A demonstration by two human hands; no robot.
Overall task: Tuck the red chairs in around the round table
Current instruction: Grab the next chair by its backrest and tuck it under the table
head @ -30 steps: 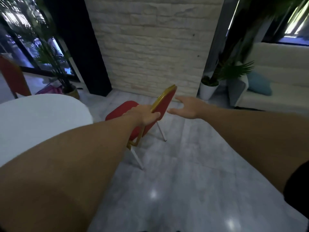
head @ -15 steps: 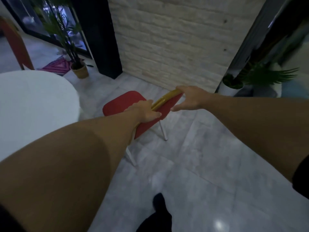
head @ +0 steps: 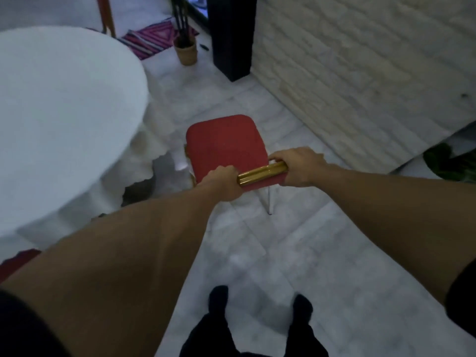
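A red chair [head: 224, 144] with a gold-framed back stands on the floor in front of me, its seat facing away. My left hand [head: 222, 182] grips the left end of the gold top rail. My right hand [head: 300, 166] grips the right end. The round table [head: 64, 99], covered by a white cloth, fills the left of the view; the chair stands just off its right edge, apart from it. Part of another red chair [head: 107, 15] shows beyond the table at the top. A red patch, perhaps a third chair [head: 18, 261], peeks out at the lower left edge.
A white brick wall [head: 360, 73] runs close along the right of the chair. A dark pillar [head: 230, 34], a potted plant [head: 185, 50] and a striped rug [head: 152, 38] lie beyond. Another plant [head: 450, 163] sits at the right edge. My feet [head: 257, 305] are on grey tiles behind the chair.
My right hand has closed on the chair's top rail, joining the left. I have stepped in behind the chair, and my view has tilted down over it.
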